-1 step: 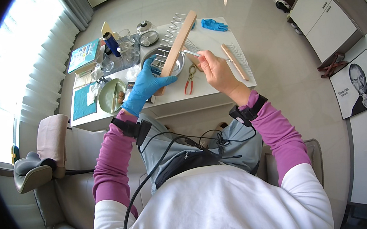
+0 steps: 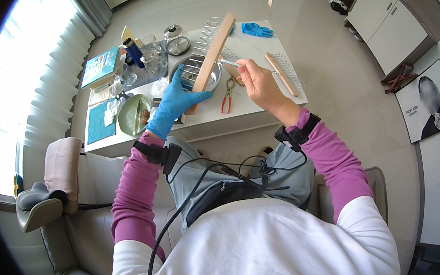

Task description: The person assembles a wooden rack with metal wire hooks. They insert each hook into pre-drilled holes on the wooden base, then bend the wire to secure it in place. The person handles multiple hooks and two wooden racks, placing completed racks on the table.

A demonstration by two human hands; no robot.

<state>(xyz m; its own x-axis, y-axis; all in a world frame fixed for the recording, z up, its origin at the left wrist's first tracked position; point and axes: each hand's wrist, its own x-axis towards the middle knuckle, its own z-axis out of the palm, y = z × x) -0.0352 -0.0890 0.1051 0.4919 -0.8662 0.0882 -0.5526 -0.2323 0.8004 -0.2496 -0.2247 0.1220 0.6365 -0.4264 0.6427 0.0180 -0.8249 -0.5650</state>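
In its blue glove, my left hand grips the lower end of a pale wooden bar, its thumb across the front. Curved metal prongs stick out from the bar's left side, and the bar slants up and away over the table. My bare right hand pinches a slim silvery rod whose far end meets the bar near its middle; its exact kind is unclear. Below them lie pliers with red handles. Behind the bar, a metal bowl is partly hidden.
A second pronged wooden bar lies on the table's right, with a loose blue glove beyond. At left are a green dish, a teal cloth, a book, a dark blue flask and glassware. Black cables cross my lap.
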